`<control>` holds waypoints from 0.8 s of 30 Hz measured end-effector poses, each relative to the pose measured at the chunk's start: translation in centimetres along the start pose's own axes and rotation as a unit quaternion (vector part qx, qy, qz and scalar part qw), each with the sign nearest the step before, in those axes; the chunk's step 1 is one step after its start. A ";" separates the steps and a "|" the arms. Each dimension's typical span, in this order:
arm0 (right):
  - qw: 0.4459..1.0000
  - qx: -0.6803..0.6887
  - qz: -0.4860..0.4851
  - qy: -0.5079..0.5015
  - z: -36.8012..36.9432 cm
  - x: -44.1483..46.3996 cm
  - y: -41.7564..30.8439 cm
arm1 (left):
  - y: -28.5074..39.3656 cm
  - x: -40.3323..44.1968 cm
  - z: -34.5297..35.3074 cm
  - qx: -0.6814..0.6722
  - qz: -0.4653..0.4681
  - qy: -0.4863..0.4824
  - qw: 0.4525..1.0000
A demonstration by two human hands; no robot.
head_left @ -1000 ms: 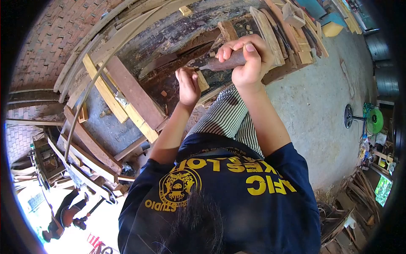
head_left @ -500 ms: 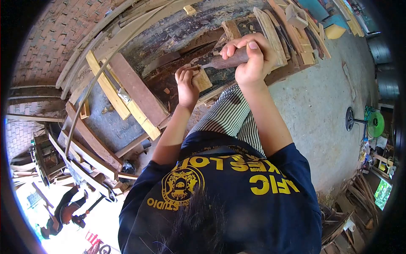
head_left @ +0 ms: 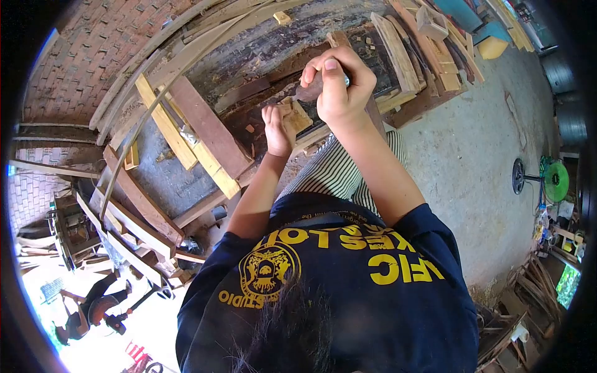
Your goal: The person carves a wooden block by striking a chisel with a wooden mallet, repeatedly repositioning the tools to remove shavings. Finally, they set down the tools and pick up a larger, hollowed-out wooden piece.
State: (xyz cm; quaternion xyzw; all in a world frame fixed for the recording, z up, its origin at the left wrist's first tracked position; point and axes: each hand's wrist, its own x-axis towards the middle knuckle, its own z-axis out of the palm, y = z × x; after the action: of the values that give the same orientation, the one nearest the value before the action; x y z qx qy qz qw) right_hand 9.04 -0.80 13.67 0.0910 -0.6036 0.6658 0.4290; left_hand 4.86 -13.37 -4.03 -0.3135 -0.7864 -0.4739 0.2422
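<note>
My right hand is closed round a dark wooden tool handle, its butt end showing beside the thumb. The handle slants down towards my left hand; its far tip is hard to make out. My left hand is closed on a small light wood block, at the block's left side. Both hands are over the dark, cluttered workbench, with the right one higher and to the right.
A brown board and yellow wood strips lie left of my hands. More planks lie at the right. A green fan stands far right. A person is at the lower left.
My right hand has moved left and turned, tilting the tool handle more steeply beside the block. My left hand stays at the block, of which more shows than at first.
</note>
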 end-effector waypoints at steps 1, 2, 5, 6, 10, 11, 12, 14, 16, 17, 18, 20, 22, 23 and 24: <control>1.000 -0.025 -0.005 -0.018 0.2 0.0 -0.1 | 0.0 0.1 -0.1 0.001 0.001 0.002 1.000; 0.999 -0.023 -0.011 -0.024 0.3 0.1 0.0 | 0.1 0.1 -0.2 -0.025 -0.024 0.009 0.999; 1.000 -0.007 -0.005 -0.013 0.3 0.3 0.3 | 1.1 0.4 -0.5 -0.079 -0.072 0.027 0.994; 1.000 -0.007 -0.004 -0.015 0.2 0.4 0.4 | 1.1 0.5 -0.5 -0.098 -0.061 0.023 0.993; 1.000 0.001 0.013 -0.020 -0.2 0.4 0.5 | -0.2 -0.7 -0.2 -0.080 -0.071 -0.022 0.994; 1.000 0.003 0.015 -0.025 -0.3 0.4 0.5 | -0.6 -1.3 -0.1 -0.081 -0.070 -0.024 0.994; 1.000 0.000 0.014 -0.024 -0.3 0.3 0.5 | -0.8 -1.9 -0.2 -0.025 0.010 -0.007 1.000; 1.000 -0.020 -0.006 -0.017 0.1 0.1 0.3 | -1.2 -4.2 0.0 0.024 -0.018 -0.022 0.999; 1.000 -0.023 0.003 -0.010 0.5 0.0 0.1 | -0.2 -4.4 -1.1 0.071 0.000 -0.039 0.997; 1.000 -0.026 0.004 -0.011 0.5 0.0 0.0 | -0.1 -4.6 -1.2 0.074 0.010 -0.033 0.997; 1.000 -0.028 0.006 -0.010 0.4 -0.1 0.0 | -0.4 -4.9 -1.0 0.072 0.009 -0.035 0.997; 0.997 -0.058 -0.027 -0.034 0.4 -0.1 0.0 | -1.1 -5.4 -0.4 -0.033 0.033 -0.026 0.999; 0.998 -0.048 -0.024 -0.031 0.5 -0.1 0.0 | -0.3 -5.3 -0.8 -0.111 0.079 -0.054 0.989; 0.999 -0.039 -0.023 -0.025 0.5 -0.1 0.0 | 0.2 -5.4 -1.1 -0.189 0.126 -0.083 0.970; 0.999 -0.038 -0.022 -0.026 0.3 -0.1 0.0 | 2.2 -5.9 -2.1 -0.100 0.118 -0.144 0.977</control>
State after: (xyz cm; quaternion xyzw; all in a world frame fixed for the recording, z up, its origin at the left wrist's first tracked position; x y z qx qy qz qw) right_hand 8.97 -1.12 13.75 0.1049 -0.6370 0.6303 0.4312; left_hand 10.67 -16.10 -5.85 -0.4922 -0.7191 -0.4677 0.1480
